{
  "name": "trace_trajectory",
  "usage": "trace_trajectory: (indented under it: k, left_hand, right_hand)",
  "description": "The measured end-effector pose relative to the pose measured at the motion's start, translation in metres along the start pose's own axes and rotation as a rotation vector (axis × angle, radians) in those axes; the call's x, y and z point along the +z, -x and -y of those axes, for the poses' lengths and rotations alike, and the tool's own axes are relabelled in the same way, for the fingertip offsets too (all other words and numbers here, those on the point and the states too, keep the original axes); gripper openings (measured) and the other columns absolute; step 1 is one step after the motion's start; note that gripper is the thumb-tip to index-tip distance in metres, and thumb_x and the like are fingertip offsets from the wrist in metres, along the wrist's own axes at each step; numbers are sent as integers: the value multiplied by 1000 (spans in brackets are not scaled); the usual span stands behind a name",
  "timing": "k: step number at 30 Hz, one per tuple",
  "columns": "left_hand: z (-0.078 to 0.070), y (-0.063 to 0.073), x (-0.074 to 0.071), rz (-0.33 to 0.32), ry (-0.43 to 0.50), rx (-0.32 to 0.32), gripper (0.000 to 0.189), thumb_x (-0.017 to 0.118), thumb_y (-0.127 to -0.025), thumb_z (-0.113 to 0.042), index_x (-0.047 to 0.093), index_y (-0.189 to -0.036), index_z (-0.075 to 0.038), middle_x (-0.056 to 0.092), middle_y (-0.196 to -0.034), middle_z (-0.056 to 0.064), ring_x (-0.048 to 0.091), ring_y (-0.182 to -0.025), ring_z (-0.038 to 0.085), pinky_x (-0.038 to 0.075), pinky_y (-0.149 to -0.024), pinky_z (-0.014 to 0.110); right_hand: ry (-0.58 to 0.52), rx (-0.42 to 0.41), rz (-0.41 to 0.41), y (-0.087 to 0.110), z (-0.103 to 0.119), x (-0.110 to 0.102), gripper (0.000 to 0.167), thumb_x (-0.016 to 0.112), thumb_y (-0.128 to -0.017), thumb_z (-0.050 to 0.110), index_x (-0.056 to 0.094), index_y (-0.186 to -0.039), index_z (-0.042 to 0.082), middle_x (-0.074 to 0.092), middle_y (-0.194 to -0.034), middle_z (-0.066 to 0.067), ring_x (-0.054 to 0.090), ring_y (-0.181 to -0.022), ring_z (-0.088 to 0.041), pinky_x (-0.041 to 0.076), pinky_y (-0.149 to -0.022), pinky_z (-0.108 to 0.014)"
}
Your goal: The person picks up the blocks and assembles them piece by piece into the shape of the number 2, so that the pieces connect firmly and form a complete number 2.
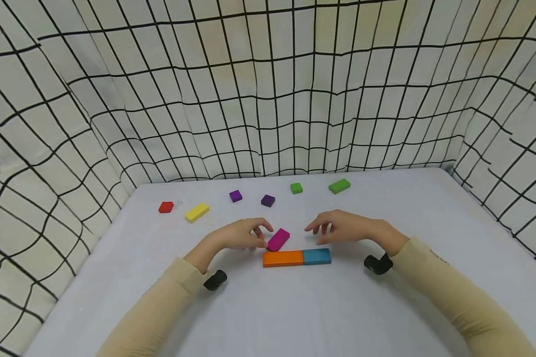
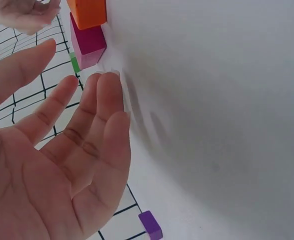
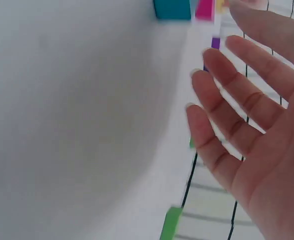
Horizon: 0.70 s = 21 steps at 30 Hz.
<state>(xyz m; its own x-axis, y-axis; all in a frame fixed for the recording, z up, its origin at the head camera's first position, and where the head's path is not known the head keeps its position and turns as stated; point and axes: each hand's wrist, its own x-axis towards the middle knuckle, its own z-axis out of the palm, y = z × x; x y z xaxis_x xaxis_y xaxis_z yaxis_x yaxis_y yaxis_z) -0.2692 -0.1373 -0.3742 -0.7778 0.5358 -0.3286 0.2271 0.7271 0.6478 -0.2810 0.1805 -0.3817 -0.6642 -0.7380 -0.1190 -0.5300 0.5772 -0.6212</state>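
Note:
In the head view an orange block and a blue block lie end to end in a row on the white table. Just behind the orange one, a magenta block lies at a slant. My left hand is beside the magenta block, its thumb tip right at the block's near left end. Bent loosely, the fingers of that hand have nothing between them in the left wrist view. My right hand hovers behind and right of the blue block, fingers relaxed and holding nothing.
Farther back lie a red block, a yellow block, a purple block, a dark purple block, a small green block and a longer green block. Black netting over white walls surrounds the table's back and sides.

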Motion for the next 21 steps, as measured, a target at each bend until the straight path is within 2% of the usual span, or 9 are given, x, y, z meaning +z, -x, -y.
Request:
trace_trajectory:
  k: [7, 12, 17, 21]
  left_hand:
    - [2, 4, 2, 42, 58, -7, 43, 73, -95, -19, 57, -135, -13, 63, -100, 4, 61, -81, 19, 49, -67, 29]
    - [3, 2, 3, 53, 49, 6, 47, 74, -95, -19, 54, -137, -14, 62, -97, 4, 59, -79, 18, 49, -67, 28]
    - [4, 2, 2, 58, 38, 11, 50, 76, -93, -20, 53, -138, -16, 62, -98, 4, 59, -82, 19, 50, -69, 30]
    - [3, 3, 2, 71, 48, 19, 53, 79, -91, -20, 54, -138, -19, 61, -101, 3, 59, -88, 20, 51, -72, 31]
  right_hand:
    - [-18, 36, -140, -1, -22, -22, 38, 72, -97, 18, 67, -133, 6, 68, -108, -1, 62, -101, -21, 53, -90, -37]
    - [-1, 88, -249, -6, -37, -37, 40, 72, -97, 16, 65, -135, 3, 66, -106, -5, 60, -103, -26, 52, -90, -41]
    - [1, 195, -362, -15, -55, -47, 44, 71, -98, 16, 62, -137, -2, 62, -103, -10, 55, -98, -27, 47, -82, -37]
    - [-60, 327, -442, -17, -67, -49, 53, 67, -100, 19, 51, -145, -3, 56, -107, -16, 50, -95, -29, 42, -78, -38]
